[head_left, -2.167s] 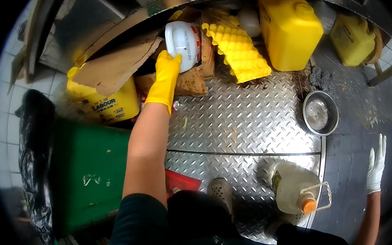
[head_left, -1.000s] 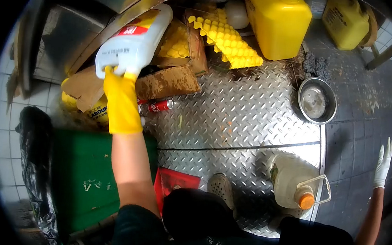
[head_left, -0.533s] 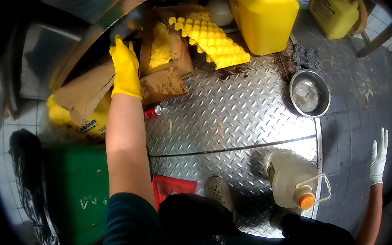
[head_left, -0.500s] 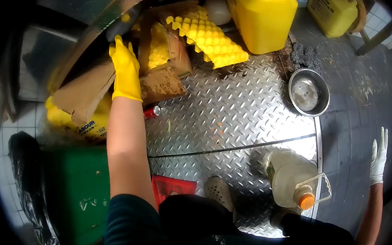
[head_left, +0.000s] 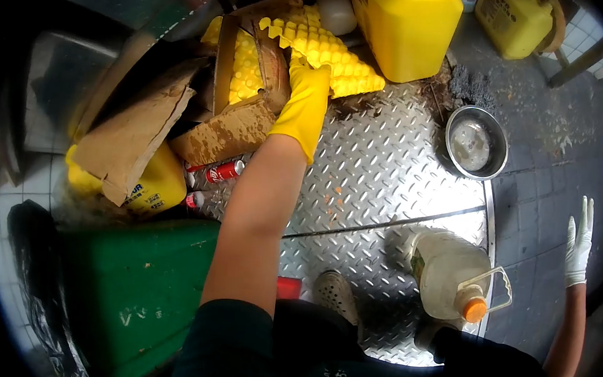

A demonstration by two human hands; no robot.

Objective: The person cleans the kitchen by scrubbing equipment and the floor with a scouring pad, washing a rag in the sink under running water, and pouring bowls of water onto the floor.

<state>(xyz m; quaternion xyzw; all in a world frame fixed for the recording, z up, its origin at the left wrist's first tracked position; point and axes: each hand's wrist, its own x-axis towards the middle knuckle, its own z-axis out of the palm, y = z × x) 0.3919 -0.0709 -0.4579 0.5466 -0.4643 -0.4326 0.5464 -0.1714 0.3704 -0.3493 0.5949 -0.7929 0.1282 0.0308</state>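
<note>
My left hand (head_left: pixel 307 93), in a yellow rubber glove, is closed at the lower edge of a yellow egg-crate tray (head_left: pixel 333 60), beside the cardboard box (head_left: pixel 274 73). Its fingertips are partly hidden against the tray. More yellow tray material (head_left: pixel 246 67) lies inside the box. My right hand (head_left: pixel 579 246), in a white glove, is out at the right over the dark floor, fingers stretched, holding nothing. Below the box, a red can (head_left: pixel 225 171) lies next to a loose cardboard flap (head_left: pixel 136 129).
A large yellow jug (head_left: pixel 406 30) and a smaller one (head_left: pixel 513 22) stand at the back. A metal bowl (head_left: pixel 471 141) sits right of the tread plate (head_left: pixel 387 174). Near my feet is a clear bottle (head_left: pixel 447 274). At left are a green bin (head_left: pixel 131 288) and a black bag (head_left: pixel 37 267).
The white bottle has left my left hand and is out of sight. That hand has moved right from the dark space behind the flap to the yellow tray. My right hand stays outstretched.
</note>
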